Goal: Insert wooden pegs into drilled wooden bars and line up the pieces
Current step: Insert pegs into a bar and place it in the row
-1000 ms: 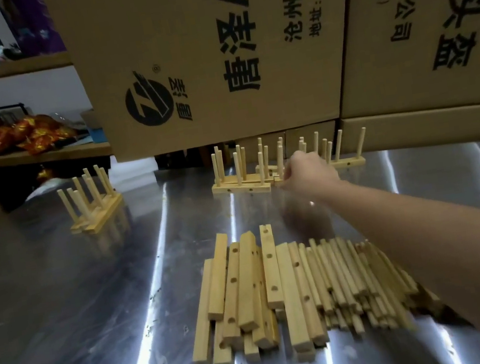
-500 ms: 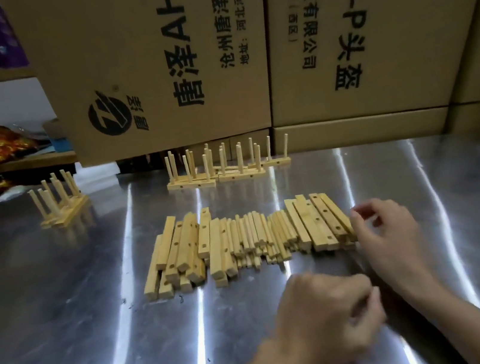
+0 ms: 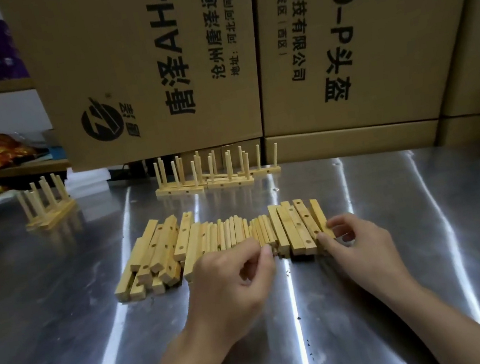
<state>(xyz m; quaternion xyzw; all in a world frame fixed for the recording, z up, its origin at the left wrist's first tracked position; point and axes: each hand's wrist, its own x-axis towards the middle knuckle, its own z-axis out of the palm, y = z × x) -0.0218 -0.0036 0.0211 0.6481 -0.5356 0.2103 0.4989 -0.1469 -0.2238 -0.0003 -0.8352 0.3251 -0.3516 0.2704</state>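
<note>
The right hand (image 3: 365,247) is curled, thumb and forefinger pinched on the near end of the outermost bar (image 3: 317,213), while the left hand (image 3: 233,283) is curled with its fingertips at the near ends of the pegs (image 3: 234,233); whether a peg is actually held cannot be told. These lie loose mid-tabletop (image 3: 416,248), finished pieces (image 3: 209,177) along its far edge. Should the bar be drawn out sideways, neighbouring bars (image 3: 290,230) may be dragged askew and pegs scattered over the slick metal.
</note>
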